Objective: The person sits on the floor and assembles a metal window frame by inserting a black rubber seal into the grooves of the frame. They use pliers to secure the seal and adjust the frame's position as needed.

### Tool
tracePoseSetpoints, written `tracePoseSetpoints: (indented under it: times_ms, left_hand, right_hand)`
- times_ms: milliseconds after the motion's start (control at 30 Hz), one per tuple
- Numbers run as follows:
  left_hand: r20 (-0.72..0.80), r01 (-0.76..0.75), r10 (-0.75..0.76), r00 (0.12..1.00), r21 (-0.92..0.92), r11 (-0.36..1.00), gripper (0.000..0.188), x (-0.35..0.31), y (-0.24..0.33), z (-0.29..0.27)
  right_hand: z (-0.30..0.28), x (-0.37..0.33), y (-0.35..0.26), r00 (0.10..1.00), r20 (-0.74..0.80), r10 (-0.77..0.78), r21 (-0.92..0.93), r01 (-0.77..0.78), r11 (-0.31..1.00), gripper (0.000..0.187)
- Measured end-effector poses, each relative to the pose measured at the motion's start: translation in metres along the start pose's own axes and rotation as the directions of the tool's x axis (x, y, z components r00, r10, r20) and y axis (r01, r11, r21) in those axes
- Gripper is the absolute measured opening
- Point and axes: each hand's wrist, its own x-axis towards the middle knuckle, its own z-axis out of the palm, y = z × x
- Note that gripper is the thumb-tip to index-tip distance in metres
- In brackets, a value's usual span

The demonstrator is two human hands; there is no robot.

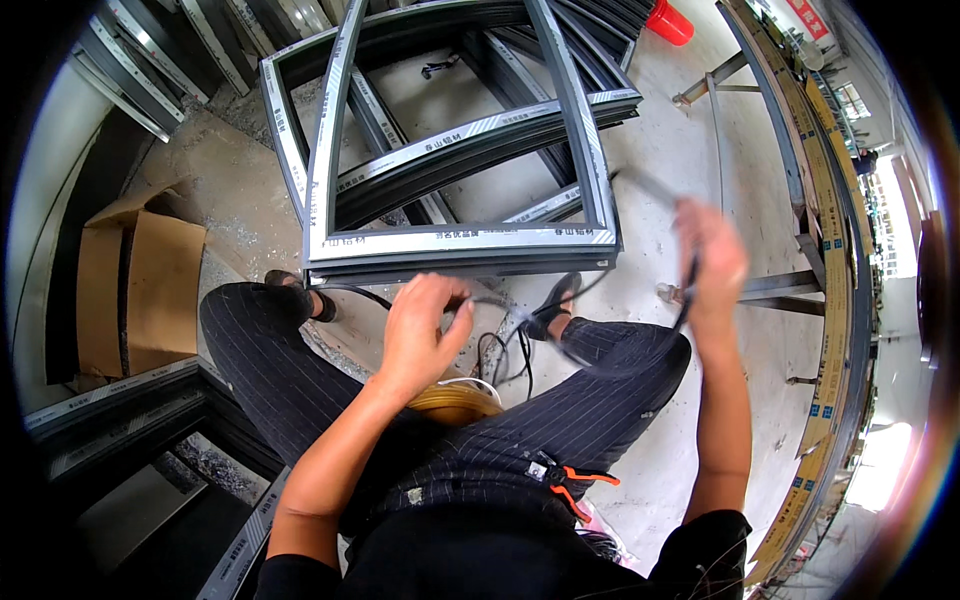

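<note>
On a dusty concrete workshop floor point(690, 150) near stacked aluminium frames point(460, 245), the left hand point(425, 325) and right hand point(710, 260) each pinch a thin, limp black rubber strip point(520, 320), likely best gripped near its ends.

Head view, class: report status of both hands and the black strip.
Left hand pinching the black strip by the stacked window frames. Right hand blurred, gripping the strip's other end. Nothing between the hands.
</note>
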Motion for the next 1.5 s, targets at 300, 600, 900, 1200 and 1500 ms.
tracePoseSetpoints:
  times_ms: [300,600,900,1200,1500]
  left_hand:
    - [0.222,0.330,-0.303,0.927,-0.098,0.939,0.013,-0.032,-0.026,0.006]
    - [0.447,0.496,-0.379,0.810,-0.178,0.850,0.011,-0.052,-0.049,0.027]
    - [0.487,0.555,-0.403,0.775,-0.218,0.803,0.011,-0.056,-0.047,0.019]
    - [0.457,0.581,-0.407,0.791,-0.353,0.734,0.012,-0.060,-0.045,0.011]
    - [0.456,0.546,-0.365,0.812,-0.372,0.751,0.013,-0.057,-0.039,0.001]
  right_hand:
    - [-0.007,-0.123,-0.021,0.761,0.568,0.313,-0.495,0.012,0.869,0.028]
    - [-0.018,-0.203,-0.106,0.469,0.870,0.155,-0.122,-0.100,0.987,0.031]
    - [0.000,-0.210,-0.105,0.428,0.900,0.080,0.021,-0.227,0.974,0.045]
    - [0.047,-0.183,-0.087,0.223,0.975,0.006,0.187,-0.799,-0.571,0.050]
    - [0.072,-0.178,-0.091,0.007,0.995,-0.098,-0.049,-0.830,-0.555,0.045]
